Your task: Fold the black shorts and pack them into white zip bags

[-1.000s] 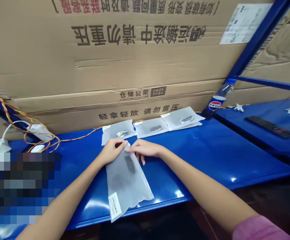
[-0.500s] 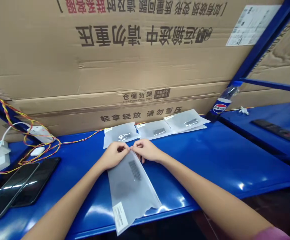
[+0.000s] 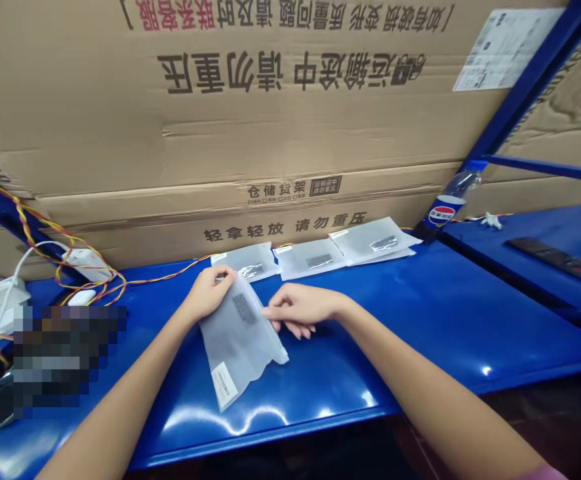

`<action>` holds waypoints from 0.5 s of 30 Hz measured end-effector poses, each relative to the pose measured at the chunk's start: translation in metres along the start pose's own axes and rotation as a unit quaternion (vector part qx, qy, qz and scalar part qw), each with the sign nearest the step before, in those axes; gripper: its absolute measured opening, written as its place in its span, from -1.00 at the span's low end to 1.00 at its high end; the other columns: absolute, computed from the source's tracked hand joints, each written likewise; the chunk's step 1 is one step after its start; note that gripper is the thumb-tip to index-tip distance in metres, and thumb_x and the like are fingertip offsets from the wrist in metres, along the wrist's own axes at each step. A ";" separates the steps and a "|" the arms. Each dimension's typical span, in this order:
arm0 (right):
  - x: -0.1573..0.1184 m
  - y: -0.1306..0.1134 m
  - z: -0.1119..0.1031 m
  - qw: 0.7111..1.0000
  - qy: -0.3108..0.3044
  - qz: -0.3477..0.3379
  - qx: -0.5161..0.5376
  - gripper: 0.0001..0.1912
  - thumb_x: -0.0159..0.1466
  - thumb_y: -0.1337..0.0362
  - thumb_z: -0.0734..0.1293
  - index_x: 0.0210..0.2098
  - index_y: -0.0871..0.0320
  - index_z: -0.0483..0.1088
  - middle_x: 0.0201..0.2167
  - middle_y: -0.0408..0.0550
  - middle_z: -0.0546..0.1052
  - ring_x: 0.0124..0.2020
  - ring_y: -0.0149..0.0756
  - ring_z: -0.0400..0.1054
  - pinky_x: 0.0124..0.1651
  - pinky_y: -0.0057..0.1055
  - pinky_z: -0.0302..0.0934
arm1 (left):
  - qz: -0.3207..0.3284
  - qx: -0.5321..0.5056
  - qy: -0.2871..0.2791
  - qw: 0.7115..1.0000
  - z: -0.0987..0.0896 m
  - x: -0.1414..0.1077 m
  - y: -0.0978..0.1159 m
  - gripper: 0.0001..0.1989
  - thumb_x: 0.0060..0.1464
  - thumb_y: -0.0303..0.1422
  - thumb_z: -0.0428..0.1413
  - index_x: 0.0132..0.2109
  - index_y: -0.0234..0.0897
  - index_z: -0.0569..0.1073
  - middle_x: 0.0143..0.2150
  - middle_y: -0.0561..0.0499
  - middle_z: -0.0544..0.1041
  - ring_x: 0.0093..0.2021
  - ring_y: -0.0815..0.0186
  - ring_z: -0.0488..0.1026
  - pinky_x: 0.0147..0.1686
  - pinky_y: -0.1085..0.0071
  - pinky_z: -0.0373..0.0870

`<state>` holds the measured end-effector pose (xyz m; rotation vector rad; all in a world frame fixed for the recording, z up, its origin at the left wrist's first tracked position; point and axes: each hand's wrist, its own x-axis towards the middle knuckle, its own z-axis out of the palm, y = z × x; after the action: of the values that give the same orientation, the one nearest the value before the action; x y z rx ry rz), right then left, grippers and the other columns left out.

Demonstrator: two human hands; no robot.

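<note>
A frosted plastic bag [image 3: 237, 340] with a white label at its lower left corner is tilted over the blue table. My left hand [image 3: 211, 290] grips its far corner between thumb and fingers. My right hand [image 3: 303, 309] pinches the bag's right edge partway down, thumb against forefinger, with the other fingers curled beneath. A small slider shows at the near end of that edge. Behind my hands, similar bags lie in a row: one at the left [image 3: 250, 261], one in the middle [image 3: 310, 259] and overlapping ones at the right [image 3: 373, 239].
Large cardboard boxes [image 3: 290, 147] stand behind the blue table [image 3: 420, 320]. A Pepsi bottle [image 3: 441, 208] is by the right post. Twisted wires [image 3: 60, 267] and a white adapter [image 3: 89, 265] lie at the left. A dark remote [image 3: 555, 260] rests on the right-hand surface.
The bag has moved left and away from the table's front edge. My right hand has slid from the far corner down along the bag's right edge; my left hand still holds the corner.
</note>
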<state>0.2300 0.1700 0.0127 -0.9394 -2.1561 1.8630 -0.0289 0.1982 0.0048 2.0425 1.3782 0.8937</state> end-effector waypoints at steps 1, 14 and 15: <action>0.001 0.001 -0.001 0.998 0.057 -0.025 0.009 -0.53 0.33 -0.15 0.41 -0.28 0.18 0.52 -0.65 -0.24 0.50 -0.71 -0.46 0.34 -0.70 -0.58 0.16 | 0.003 -0.001 -0.006 1.000 0.002 -0.001 0.003 -0.65 0.17 -0.06 0.08 -0.36 -0.24 0.53 -0.33 -0.05 0.65 -0.28 0.13 0.55 -0.21 0.29 0.49; 0.026 0.005 0.039 0.978 0.200 -0.049 -0.033 -0.79 0.05 0.27 0.55 -0.48 0.16 0.44 -0.49 -0.22 0.51 -0.39 -0.36 0.34 -0.37 -0.48 0.18 | 0.048 0.029 -0.039 0.998 0.031 -0.024 0.038 -0.68 0.32 -0.16 0.01 -0.34 -0.21 0.48 -0.34 -0.01 0.62 -0.31 0.18 0.51 -0.25 0.32 0.37; 0.027 0.005 0.040 0.976 0.211 -0.049 -0.030 -0.81 0.03 0.29 0.54 -0.46 0.16 0.45 -0.45 -0.20 0.54 -0.35 -0.33 0.36 -0.34 -0.47 0.18 | 0.051 0.036 -0.036 0.997 0.030 -0.024 0.038 -0.64 0.35 -0.13 0.00 -0.36 -0.20 0.46 -0.35 -0.01 0.61 -0.32 0.18 0.49 -0.26 0.32 0.35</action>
<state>0.1908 0.1506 -0.0090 -1.1002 -1.9641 1.4050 0.0100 0.1609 0.0075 2.1946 1.2933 0.8146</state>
